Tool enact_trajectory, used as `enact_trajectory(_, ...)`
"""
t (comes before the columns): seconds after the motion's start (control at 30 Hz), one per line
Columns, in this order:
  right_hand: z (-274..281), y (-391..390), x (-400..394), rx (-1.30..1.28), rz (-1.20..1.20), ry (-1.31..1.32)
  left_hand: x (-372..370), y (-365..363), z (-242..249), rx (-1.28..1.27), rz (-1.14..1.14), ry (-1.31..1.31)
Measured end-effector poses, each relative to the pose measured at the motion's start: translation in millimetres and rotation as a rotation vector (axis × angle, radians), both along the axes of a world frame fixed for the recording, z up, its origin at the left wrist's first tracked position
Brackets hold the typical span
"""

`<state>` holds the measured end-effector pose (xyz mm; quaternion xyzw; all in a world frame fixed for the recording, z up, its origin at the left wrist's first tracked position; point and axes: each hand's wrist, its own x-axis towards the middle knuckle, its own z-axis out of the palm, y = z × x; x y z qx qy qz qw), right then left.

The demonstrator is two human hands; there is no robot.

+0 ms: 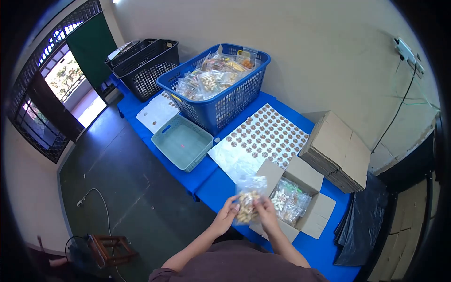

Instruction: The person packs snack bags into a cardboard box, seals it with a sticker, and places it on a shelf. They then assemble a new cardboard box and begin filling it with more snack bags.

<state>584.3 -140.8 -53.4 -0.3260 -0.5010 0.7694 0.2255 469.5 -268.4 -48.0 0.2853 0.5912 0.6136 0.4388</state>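
A clear plastic bag of pale, nut-like pieces is held up between my two hands, in front of the table's near edge. My left hand has its fingers closed on the bag's left side. On the bag's right side, my right hand pinches it, thumb over the front. Just right of my right hand stands an open cardboard box with its flaps spread. Several filled clear bags lie inside it. Behind the hands, a white sheet with rows of round brown stickers lies on the blue cloth.
A blue basket full of bags stands at the back, beside black baskets. A green-grey tray sits at the left table edge. Flattened cartons are stacked right, near black plastic sheets. A wooden stool stands lower left.
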Motion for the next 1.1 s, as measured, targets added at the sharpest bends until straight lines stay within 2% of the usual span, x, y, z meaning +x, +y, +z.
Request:
enact_trajectory(0.1,-22,34,27,0.08,-0.301,0.031,-1,-5,-15,0.016,0.053,0.025)
enact_trajectory(0.17,-54,61,56,0.07,-0.401,-0.023,-3,-12,-28,0.018,0.112,-0.01)
enact_trajectory(0.23,-64,67,79,0.076,-0.509,-0.072,-1,-11,-28,0.032,0.178,0.0)
enact_trajectory(0.3,-63,60,92,0.952,-0.601,-0.92,-2,-7,-31,0.065,0.2,-0.015)
enact_trajectory(0.33,-65,60,99,0.954,-0.617,-0.933,-1,-3,-30,0.073,0.183,-0.022)
enact_trajectory(0.4,-68,59,111,1.072,-0.24,-0.968,1,7,-24,0.035,0.197,0.056)
enact_trajectory(0.53,-81,57,112,1.053,-0.035,-0.981,10,31,-18,0.097,0.111,0.056)
enact_trajectory(0.8,-63,62,106,1.01,-0.058,-1.044,23,51,-15,0.093,-0.075,0.067)
enact_trajectory(0.9,-64,61,104,0.98,-0.054,-1.023,16,51,-9,0.022,-0.126,-0.015)
enact_trajectory(0.97,-73,58,103,1.154,-0.295,-1.029,12,48,-1,-0.001,-0.095,0.047)
enact_trajectory(1.1,-59,51,101,1.176,-0.426,-0.925,-18,45,-8,0.121,0.047,0.079)
